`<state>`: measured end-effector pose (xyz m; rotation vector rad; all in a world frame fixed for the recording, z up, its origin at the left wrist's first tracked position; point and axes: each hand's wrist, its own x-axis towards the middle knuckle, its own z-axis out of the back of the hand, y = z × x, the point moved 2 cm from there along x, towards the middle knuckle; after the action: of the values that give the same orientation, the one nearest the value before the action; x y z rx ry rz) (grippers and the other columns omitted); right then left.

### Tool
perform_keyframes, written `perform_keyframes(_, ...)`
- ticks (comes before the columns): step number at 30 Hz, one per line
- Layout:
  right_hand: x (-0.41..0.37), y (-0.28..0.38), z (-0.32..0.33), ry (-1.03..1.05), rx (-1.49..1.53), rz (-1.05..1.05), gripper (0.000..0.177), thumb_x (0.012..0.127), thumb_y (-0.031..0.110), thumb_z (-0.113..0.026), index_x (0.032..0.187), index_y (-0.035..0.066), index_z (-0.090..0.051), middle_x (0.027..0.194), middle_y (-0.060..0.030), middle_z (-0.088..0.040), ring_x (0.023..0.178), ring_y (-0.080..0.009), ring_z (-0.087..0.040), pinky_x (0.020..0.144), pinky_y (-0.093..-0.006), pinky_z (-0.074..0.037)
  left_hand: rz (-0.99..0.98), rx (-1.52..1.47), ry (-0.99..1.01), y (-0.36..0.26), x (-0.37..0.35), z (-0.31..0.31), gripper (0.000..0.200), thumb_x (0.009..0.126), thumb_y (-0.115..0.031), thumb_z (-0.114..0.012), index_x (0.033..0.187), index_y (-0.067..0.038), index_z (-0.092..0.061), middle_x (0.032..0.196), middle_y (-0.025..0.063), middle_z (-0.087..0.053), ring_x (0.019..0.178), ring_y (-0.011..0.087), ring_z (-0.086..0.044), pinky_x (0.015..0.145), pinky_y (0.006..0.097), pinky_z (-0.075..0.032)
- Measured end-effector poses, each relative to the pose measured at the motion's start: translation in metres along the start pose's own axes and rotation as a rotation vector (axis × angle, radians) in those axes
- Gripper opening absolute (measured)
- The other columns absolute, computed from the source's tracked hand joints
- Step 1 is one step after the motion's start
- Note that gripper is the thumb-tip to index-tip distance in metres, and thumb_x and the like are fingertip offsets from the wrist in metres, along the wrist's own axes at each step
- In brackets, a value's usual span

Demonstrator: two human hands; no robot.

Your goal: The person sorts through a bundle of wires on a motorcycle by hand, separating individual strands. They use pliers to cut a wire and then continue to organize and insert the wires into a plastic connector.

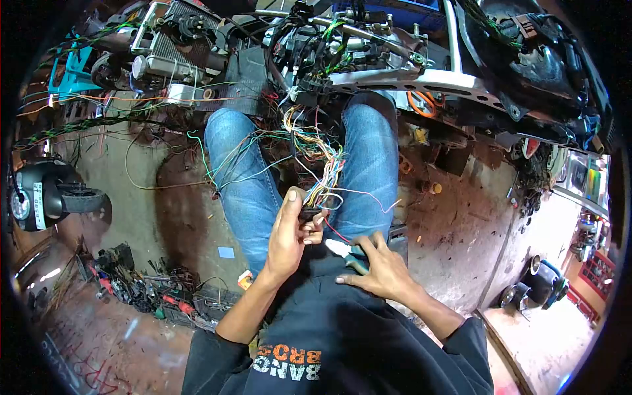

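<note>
My left hand (287,234) is closed around a dark wire connector (308,212), held above my lap. Out of the connector runs a bundle of multicoloured wires (329,172), which stretches up between my knees toward the machine frame. One purple wire (368,195) sticks out to the right over my thigh. In my right hand (383,270) are pliers (356,259) with teal handles. Their bright head (338,248) points left, close to the connector but apart from it. The tips of the jaws are washed out by glare.
Ahead stands a metal frame (454,80) loaded with cables and parts, beside a radiator (187,38). Loose wires (237,164) cross my left knee. Tools and scrap (155,283) lie at lower left. A small wheeled vehicle (56,195) stands at left.
</note>
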<state>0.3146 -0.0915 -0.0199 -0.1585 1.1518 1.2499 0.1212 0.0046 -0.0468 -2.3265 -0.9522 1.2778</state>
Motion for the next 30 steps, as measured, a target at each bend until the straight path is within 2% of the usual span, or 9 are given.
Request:
perform_keyframes(1, 0.001, -0.003, 0.0, 0.012, 0.163, 0.053, 0.061, 0.082, 0.033, -0.083, 0.132, 0.009, -0.058, 0.125, -0.022, -0.054, 0.109, -0.0432, -0.067, 0.091, -0.0511, -0.058, 0.009, -0.004, 0.017, -0.001, -0.001, -0.001, 0.043, 0.112, -0.052, -0.038, 0.117, -0.012, -0.052, 0.091, 0.0036, -0.058, 0.071, 0.0063, -0.041, 0.057, 0.0241, -0.031)
perform_keyframes(4, 0.001, 0.005, 0.009, -0.066, 0.509, 0.197, 0.055, 0.082, 0.017, -0.078, 0.133, 0.006, -0.058, 0.124, -0.0191, -0.055, 0.116, -0.037, -0.064, 0.098, -0.0457, -0.055, 0.002, -0.053, -0.007, -0.002, -0.002, -0.005, 0.033, 0.115, -0.044, -0.039, 0.107, -0.013, -0.048, 0.093, 0.0042, -0.063, 0.07, 0.0045, -0.047, 0.056, 0.0212, -0.035)
perform_keyframes(5, -0.003, 0.01, 0.013, -0.197, 0.452, 0.302, 0.055, 0.081, 0.006, -0.07, 0.134, 0.002, -0.057, 0.12, -0.0181, -0.056, 0.113, -0.0352, -0.062, 0.097, -0.0417, -0.053, -0.015, -0.017, -0.019, 0.001, -0.003, -0.003, 0.035, 0.113, -0.046, -0.041, 0.116, -0.012, -0.052, 0.094, 0.0043, -0.061, 0.074, 0.0064, -0.046, 0.058, 0.0234, -0.032)
perform_keyframes(8, -0.006, 0.029, 0.029, -0.376, 0.402, 0.387, 0.062, 0.082, -0.002, -0.064, 0.143, 0.004, -0.055, 0.111, -0.0196, -0.057, 0.102, -0.0367, -0.061, 0.092, -0.0415, -0.051, -0.029, -0.011, 0.005, -0.001, -0.006, -0.008, 0.036, 0.113, -0.046, -0.041, 0.116, -0.012, -0.052, 0.096, 0.0043, -0.061, 0.074, 0.0066, -0.045, 0.059, 0.0233, -0.033)
perform_keyframes(11, -0.006, 0.04, 0.043, -0.371, 0.256, 0.247, 0.073, 0.081, -0.003, -0.065, 0.152, 0.01, -0.052, 0.107, -0.0176, -0.057, 0.097, -0.0347, -0.06, 0.091, -0.0435, -0.051, 0.011, -0.024, -0.006, -0.005, -0.008, -0.014, 0.039, 0.113, -0.047, -0.039, 0.118, -0.011, -0.053, 0.094, 0.0035, -0.059, 0.073, 0.0074, -0.044, 0.06, 0.0233, -0.034)
perform_keyframes(15, 0.002, 0.042, 0.045, -0.509, 0.096, 0.355, 0.081, 0.08, -0.001, -0.067, 0.157, 0.016, -0.05, 0.106, -0.0148, -0.057, 0.096, -0.0324, -0.058, 0.088, -0.0443, -0.051, 0.032, -0.028, -0.07, -0.006, -0.012, -0.02, 0.037, 0.114, -0.045, -0.039, 0.121, -0.012, -0.053, 0.089, 0.0022, -0.057, 0.071, 0.0081, -0.042, 0.061, 0.024, -0.036)
perform_keyframes(21, 0.005, 0.048, 0.044, -0.565, 0.045, 0.342, 0.082, 0.079, 0.001, -0.069, 0.156, 0.017, -0.05, 0.109, -0.0152, -0.056, 0.099, -0.034, -0.056, 0.091, -0.0458, -0.05, 0.007, 0.02, -0.034, -0.003, -0.014, -0.02, 0.034, 0.114, -0.047, -0.038, 0.114, -0.016, -0.049, 0.089, 0.0001, -0.057, 0.071, 0.0069, -0.045, 0.062, 0.0231, -0.039)
perform_keyframes(25, 0.005, 0.047, 0.043, -0.577, -0.008, 0.357, 0.082, 0.078, 0.002, -0.071, 0.155, 0.019, -0.052, 0.109, -0.015, -0.057, 0.099, -0.0339, -0.057, 0.091, -0.0459, -0.05, -0.001, 0.31, -0.162, -0.014, -0.019, -0.031, 0.036, 0.113, -0.051, -0.039, 0.111, -0.016, -0.048, 0.09, -0.0025, -0.056, 0.075, 0.004, -0.05, 0.067, 0.0212, -0.045)
perform_keyframes(30, 0.005, 0.046, 0.044, -0.596, -0.031, 0.344, 0.082, 0.076, 0.001, -0.073, 0.154, 0.02, -0.054, 0.109, -0.0145, -0.057, 0.099, -0.0336, -0.057, 0.091, -0.0454, -0.05, -0.007, 0.274, -0.139, -0.008, -0.019, -0.032, 0.037, 0.113, -0.051, -0.039, 0.111, -0.016, -0.047, 0.089, -0.0023, -0.054, 0.074, 0.0044, -0.047, 0.064, 0.0212, -0.042)
